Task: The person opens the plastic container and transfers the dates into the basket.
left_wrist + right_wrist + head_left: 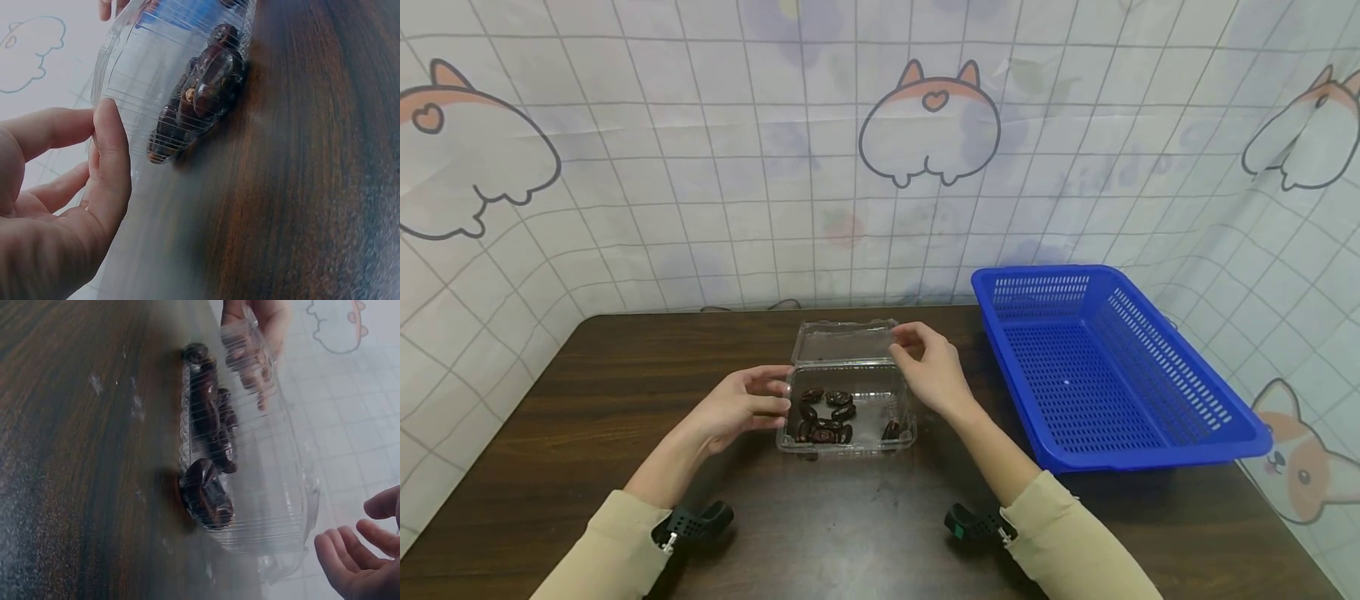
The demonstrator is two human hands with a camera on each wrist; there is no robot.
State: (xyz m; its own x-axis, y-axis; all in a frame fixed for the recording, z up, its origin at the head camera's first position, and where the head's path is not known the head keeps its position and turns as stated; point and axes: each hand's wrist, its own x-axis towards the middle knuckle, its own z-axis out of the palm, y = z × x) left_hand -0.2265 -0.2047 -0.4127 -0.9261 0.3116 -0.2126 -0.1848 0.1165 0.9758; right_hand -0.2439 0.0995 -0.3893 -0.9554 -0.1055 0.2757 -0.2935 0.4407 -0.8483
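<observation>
While left hand (733, 412) pinches the clear box (865, 447) mid-frame, right hand (934, 371) hangs by its folded-back lid (842, 343), fingers loose, empty; likely lid-handling step, next probably needs right-hand grip.

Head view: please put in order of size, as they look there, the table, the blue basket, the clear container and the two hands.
1. Table
2. Blue basket
3. Clear container, with its open lid
4. Left hand and right hand: they look about alike, so I do not rank them.
</observation>
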